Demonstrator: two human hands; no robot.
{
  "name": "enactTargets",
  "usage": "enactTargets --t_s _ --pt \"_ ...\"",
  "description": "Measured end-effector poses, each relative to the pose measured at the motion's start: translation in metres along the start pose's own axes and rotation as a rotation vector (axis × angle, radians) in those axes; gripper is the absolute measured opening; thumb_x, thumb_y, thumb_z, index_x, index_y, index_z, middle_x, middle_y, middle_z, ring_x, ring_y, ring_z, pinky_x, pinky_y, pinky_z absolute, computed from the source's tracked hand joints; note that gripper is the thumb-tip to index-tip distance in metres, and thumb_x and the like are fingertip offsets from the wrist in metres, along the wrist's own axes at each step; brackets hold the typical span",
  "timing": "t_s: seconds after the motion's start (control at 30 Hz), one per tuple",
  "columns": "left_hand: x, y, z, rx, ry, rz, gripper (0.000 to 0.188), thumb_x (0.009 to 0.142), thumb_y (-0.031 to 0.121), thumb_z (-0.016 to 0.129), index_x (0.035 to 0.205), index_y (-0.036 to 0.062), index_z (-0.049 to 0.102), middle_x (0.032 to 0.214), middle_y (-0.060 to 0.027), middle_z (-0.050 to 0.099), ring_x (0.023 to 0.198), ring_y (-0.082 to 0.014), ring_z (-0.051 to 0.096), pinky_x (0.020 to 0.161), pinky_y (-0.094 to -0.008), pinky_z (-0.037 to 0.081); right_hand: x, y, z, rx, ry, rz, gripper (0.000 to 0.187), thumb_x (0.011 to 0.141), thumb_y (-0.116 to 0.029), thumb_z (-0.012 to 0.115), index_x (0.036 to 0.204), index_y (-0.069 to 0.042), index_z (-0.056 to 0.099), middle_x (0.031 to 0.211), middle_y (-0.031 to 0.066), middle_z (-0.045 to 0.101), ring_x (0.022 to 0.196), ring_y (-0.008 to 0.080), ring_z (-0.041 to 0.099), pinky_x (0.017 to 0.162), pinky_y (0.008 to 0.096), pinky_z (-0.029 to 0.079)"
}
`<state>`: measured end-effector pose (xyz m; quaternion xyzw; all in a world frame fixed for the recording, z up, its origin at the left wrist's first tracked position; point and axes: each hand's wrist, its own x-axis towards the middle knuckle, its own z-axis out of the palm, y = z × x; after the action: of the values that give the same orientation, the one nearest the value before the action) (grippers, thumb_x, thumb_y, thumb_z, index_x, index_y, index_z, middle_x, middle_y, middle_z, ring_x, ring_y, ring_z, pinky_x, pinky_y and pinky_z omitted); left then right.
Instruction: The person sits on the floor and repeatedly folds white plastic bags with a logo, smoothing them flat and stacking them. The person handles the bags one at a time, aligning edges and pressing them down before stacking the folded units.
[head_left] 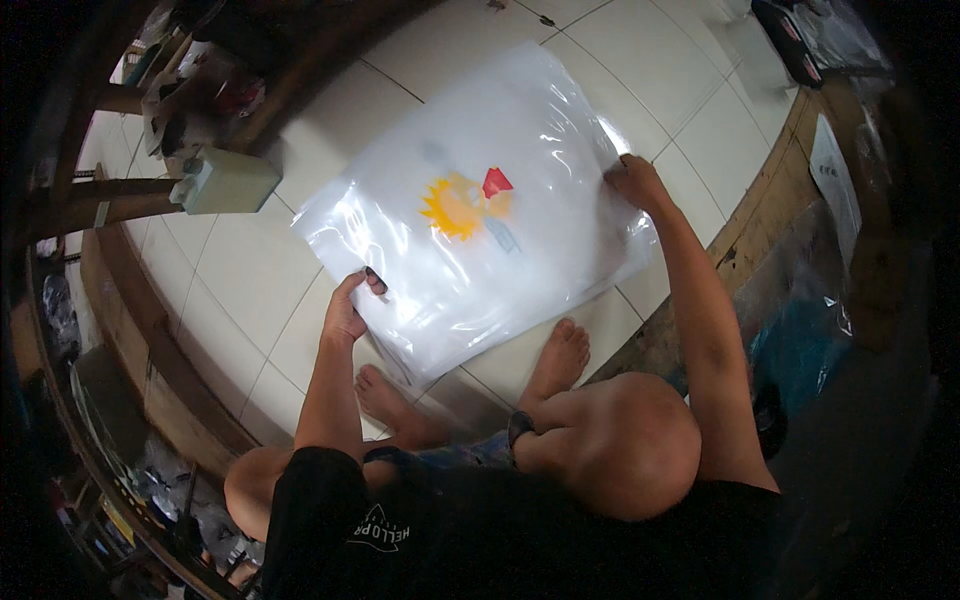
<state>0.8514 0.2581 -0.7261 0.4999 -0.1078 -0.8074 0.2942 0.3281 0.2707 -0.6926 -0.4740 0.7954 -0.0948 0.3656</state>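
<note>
The person's bent right knee (pixel 640 445) is closest, with the bare left foot (pixel 395 408) and right foot (pixel 560 357) planted near the lower edge of a layered pile of clear plastic sheets (pixel 455 285). The pile spreads over the middle of the tiled floor (pixel 250 290), glossy and creased, with a yellow spiky print, a red patch and a fainter blue one. To the right, blue-green plastic (pixel 800 345) lies beyond the forearm, beside a wooden plank (pixel 765 195); to the left runs a dark wooden beam (pixel 165 355). A pale boxy container (pixel 228 183) stands near the pile's left corner, apart from it. Farther off, at upper right, sits a dark flat object (pixel 787 42), too blurred to identify.

The left hand (pixel 350 305) is closed on the near left edge, thumb over the plastic; a small dark spot shows by the fingertips, and whether it is a hole I cannot tell. Farther out, the right hand (pixel 635 183) grips the right edge, fingers curled in, their tips hidden.
</note>
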Motion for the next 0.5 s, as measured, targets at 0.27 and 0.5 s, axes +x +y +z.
enactTargets --t_s 0.27,0.5 --pt "0.01 -0.002 -0.01 0.048 0.021 0.003 0.01 0.089 0.016 0.061 0.088 0.0092 0.053 0.076 -0.0011 0.052 0.072 -0.0142 0.053 0.069 -0.0289 0.046 -0.036 0.032 0.035 -0.083 0.264 -0.223 0.072 0.084 -0.032 0.066 0.145 -0.004 0.038 0.145 0.0285 0.038 0.134 0.0425 0.038 0.109 0.0472 0.036" --pt "0.012 -0.007 -0.01 0.043 0.07 0.008 0.012 0.089 0.019 0.061 0.084 0.0096 0.054 0.075 -0.0009 0.052 0.071 -0.0143 0.052 0.069 -0.029 0.046 -0.057 0.004 0.075 -0.551 0.265 -0.615 0.083 0.085 -0.058 0.059 0.149 -0.01 0.035 0.154 0.0231 0.027 0.143 0.0438 0.023 0.116 0.0617 0.013"
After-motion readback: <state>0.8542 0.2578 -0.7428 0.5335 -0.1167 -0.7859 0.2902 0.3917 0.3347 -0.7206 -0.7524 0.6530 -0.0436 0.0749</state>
